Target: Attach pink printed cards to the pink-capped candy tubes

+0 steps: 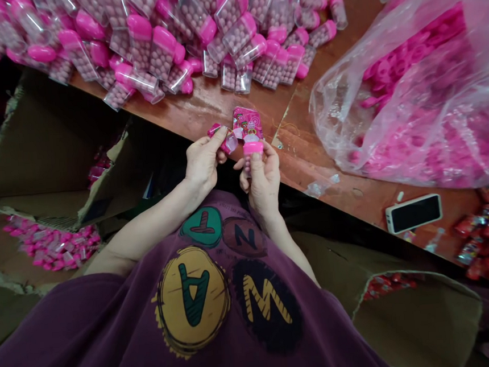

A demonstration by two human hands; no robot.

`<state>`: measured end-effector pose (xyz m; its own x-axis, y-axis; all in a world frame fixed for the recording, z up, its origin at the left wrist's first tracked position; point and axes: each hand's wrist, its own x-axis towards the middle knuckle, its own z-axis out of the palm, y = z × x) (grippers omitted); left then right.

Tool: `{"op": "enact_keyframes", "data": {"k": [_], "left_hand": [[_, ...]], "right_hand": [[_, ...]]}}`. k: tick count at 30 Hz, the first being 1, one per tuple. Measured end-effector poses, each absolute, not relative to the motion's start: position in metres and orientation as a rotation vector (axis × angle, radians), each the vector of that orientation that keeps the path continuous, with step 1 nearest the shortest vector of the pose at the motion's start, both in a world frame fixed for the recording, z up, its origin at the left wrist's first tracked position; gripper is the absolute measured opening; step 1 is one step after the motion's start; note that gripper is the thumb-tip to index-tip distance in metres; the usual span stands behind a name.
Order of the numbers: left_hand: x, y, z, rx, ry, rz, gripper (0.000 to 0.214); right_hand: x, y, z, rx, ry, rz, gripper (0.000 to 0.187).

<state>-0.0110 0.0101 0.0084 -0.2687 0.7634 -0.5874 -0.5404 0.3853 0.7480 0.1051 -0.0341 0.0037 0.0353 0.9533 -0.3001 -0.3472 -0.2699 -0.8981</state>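
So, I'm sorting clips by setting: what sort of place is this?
Likely a small packing workshop: a heap of pink-capped tubes on a wooden bench, a bag of pink caps, and cardboard cartons.

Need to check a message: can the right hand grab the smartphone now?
Probably not at once: the right hand grips a pink-capped tube, though mostly bare table lies between it and the smartphone.

Left hand [202, 163] pinches small pink-capped clear plastic vial [226, 143]; right hand [263, 177] grips second pink-capped vial [252, 149], both over brown wooden table's [216, 103] near edge.
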Motion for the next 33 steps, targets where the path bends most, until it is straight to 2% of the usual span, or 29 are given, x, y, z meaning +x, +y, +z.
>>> {"op": "enact_keyframes", "data": {"k": [5,12,15,21,27,33], "left_hand": [[-0.007,0.011,0.01,0.208,1.378,1.255,0.053],[-0.004,0.009,0.017,0.219,1.388,1.237,0.053],[-0.002,0.007,0.018,0.236,1.394,1.231,0.051],[0.0,0.004,0.017,0.237,1.368,1.196,0.049],[0.0,-0.001,0.025,0.254,1.33,1.15,0.047],[-0.003,-0.006,0.027,0.307,1.16,1.042,0.042]], "right_hand": [[0.103,-0.04,0.001,-1.21,-0.821,1.521,0.055],[0.104,-0.042,-0.014,-1.321,-1.031,1.34,0.054],[0.103,-0.044,-0.018,-1.354,-1.115,1.293,0.059],[0.101,-0.042,-0.009,-1.264,-0.849,1.519,0.061],[0.103,-0.036,0.005,-1.131,-0.644,1.853,0.048],[0.104,-0.039,0.001,-1.222,-0.747,1.618,0.057]]}}
